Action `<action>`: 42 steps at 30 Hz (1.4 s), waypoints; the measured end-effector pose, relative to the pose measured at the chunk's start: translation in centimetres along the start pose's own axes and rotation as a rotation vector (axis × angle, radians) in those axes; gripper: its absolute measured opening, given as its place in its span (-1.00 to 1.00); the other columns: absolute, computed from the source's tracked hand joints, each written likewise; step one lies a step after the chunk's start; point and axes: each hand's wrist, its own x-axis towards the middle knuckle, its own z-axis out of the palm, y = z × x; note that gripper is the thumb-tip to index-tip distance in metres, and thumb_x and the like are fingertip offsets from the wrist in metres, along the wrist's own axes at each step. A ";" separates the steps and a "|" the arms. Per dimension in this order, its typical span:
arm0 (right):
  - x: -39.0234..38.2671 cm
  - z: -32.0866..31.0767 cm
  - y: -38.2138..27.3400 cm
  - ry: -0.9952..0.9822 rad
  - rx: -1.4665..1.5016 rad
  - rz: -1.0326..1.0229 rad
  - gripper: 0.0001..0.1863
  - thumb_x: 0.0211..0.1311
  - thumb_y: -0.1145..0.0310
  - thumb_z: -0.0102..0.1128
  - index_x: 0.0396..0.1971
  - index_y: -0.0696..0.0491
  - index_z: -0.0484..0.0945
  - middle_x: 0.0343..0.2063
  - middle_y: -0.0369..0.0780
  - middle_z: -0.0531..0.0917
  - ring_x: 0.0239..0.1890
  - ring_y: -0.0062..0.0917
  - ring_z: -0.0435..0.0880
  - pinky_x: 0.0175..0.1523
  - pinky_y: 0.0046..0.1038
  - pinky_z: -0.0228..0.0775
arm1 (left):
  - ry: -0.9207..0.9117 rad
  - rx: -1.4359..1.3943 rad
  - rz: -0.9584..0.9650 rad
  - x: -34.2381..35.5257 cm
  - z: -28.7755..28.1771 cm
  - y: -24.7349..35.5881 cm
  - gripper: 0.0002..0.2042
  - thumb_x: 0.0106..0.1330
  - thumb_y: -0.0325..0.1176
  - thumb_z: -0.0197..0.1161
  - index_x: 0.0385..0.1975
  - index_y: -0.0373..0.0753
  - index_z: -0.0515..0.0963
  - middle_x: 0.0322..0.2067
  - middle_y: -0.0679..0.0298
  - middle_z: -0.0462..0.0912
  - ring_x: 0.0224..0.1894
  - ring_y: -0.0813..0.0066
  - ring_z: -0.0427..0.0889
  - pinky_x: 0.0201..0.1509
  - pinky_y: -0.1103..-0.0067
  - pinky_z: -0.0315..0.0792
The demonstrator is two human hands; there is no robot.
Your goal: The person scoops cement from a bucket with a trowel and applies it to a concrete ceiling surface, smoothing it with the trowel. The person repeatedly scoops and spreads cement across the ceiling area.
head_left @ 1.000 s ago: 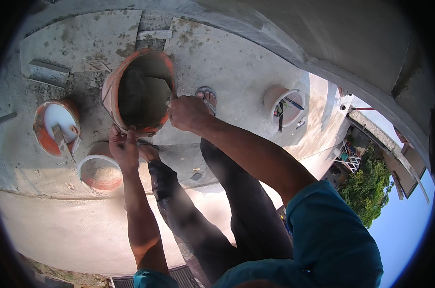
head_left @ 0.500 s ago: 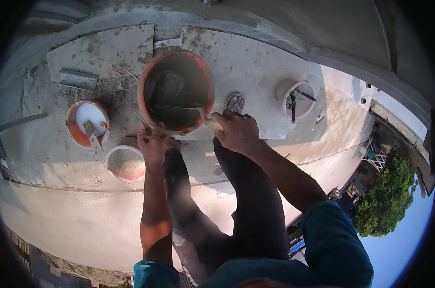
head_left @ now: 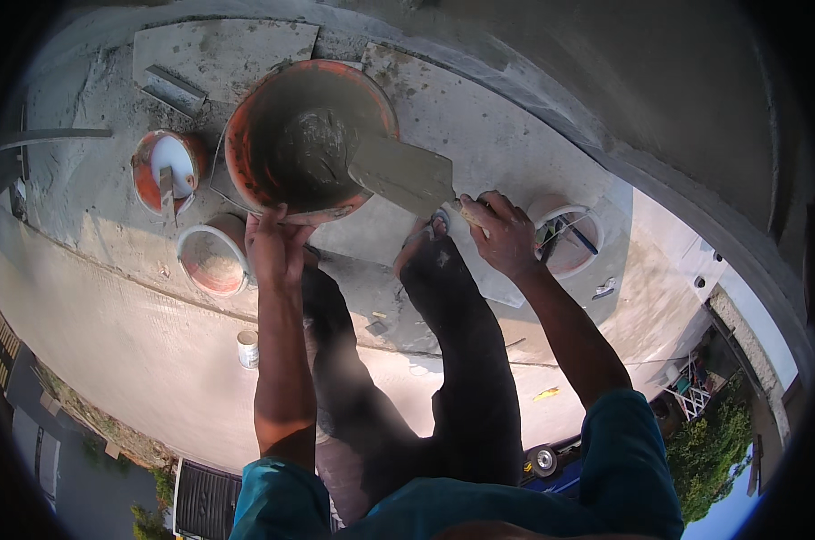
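An orange bucket (head_left: pixel 237 148) with wet grey mortar (head_left: pixel 316 144) inside is in front of me. My left hand (head_left: pixel 276 247) grips its near rim, thumb on the edge and fingers curled beneath. To the right, my right hand (head_left: pixel 500 236) is closed around the handle of a trowel (head_left: pixel 406 175). Its broad, mortar-grey blade lies across the bucket's right rim, with the tip over the inside. How much mortar sits on the blade is hard to tell.
Left of the bucket stand an orange bucket (head_left: pixel 143 171) with whitish liquid and a flat tool (head_left: pixel 166 191), and a pale bucket (head_left: pixel 184 261). A tool bucket (head_left: pixel 596 256) is at the right. A metal channel piece (head_left: pixel 175 88) lies far left. A grey wall (head_left: pixel 677 108) rises beyond.
My right hand has lifted the trowel out of the bucket and drawn it right, over the rim. My left hand has stayed on the near rim. The whole view has shifted.
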 end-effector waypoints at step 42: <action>18.7 -2.0 10.9 0.258 0.049 0.233 -0.48 0.24 -0.12 0.19 0.00 -0.01 0.64 0.01 -0.10 0.67 0.09 -0.20 0.62 0.14 -0.20 0.44 | -0.081 -0.126 0.243 7.4 0.6 -9.9 -0.59 0.32 -0.54 0.08 0.18 -0.22 0.31 -0.02 0.18 0.48 -0.07 0.12 0.66 -0.14 0.35 0.73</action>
